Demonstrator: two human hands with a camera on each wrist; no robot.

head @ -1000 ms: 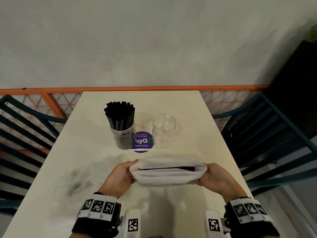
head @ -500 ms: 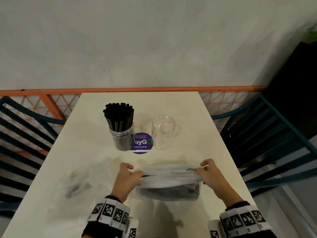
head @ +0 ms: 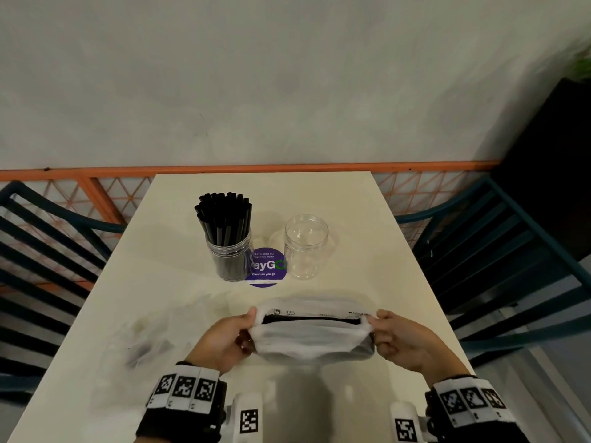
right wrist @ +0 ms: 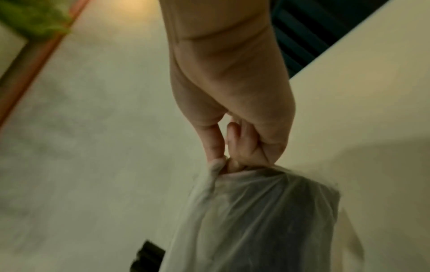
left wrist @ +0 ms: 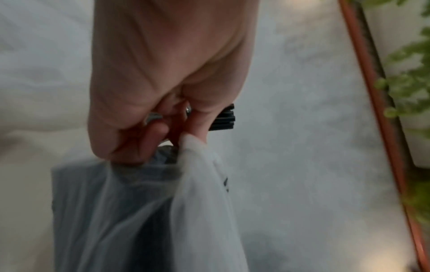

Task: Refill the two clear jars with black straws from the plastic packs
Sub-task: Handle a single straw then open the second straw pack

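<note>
Hands at the near edge of the table (head: 166,282) stretch one plastic pack (head: 311,342) between them: the left hand (head: 224,342) pinches its left end with curled fingers, and the right hand (head: 404,342) pinches its right end the same way. The pack's mouth is pulled open along the top, and a dark row of black straws (head: 311,318) shows inside. In the left wrist view, the fingers (left wrist: 153,134) bunch the film of the pack (left wrist: 130,211); in the right wrist view, thumb and fingers (right wrist: 235,147) clamp gathered film (right wrist: 256,211). Two clear jars stand upright near the middle of the table, apart from each other. The left jar (head: 231,259) is packed with a bundle of black straws (head: 225,219) standing on end; the right jar (head: 306,247) holds nothing. One round purple sticker (head: 264,266) lies between them. A second, crumpled clear bag (head: 144,334) lies toward the table's left edge, just beside the left hand. Two dark slatted chairs flank the table, one (head: 48,266) on the left, one (head: 499,251) on the right.
</note>
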